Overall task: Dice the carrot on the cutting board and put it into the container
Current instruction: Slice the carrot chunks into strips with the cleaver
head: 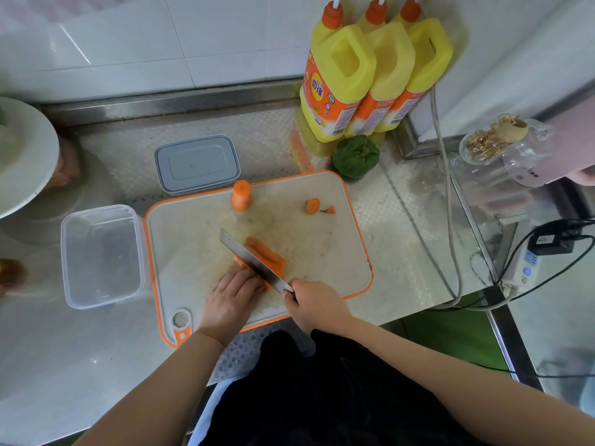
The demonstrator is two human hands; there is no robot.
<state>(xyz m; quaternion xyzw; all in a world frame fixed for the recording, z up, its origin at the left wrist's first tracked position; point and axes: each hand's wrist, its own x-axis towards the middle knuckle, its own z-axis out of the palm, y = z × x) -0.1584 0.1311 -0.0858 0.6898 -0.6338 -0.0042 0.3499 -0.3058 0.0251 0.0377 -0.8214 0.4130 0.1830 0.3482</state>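
Your right hand grasps the knife by its handle, blade laid across the carrot slabs in the middle of the cutting board. Your left hand presses on the near end of those slabs, fingers bent (tips hidden behind the blade). A carrot stump stands at the far edge. The clear container sits just left of the board, its lid beyond.
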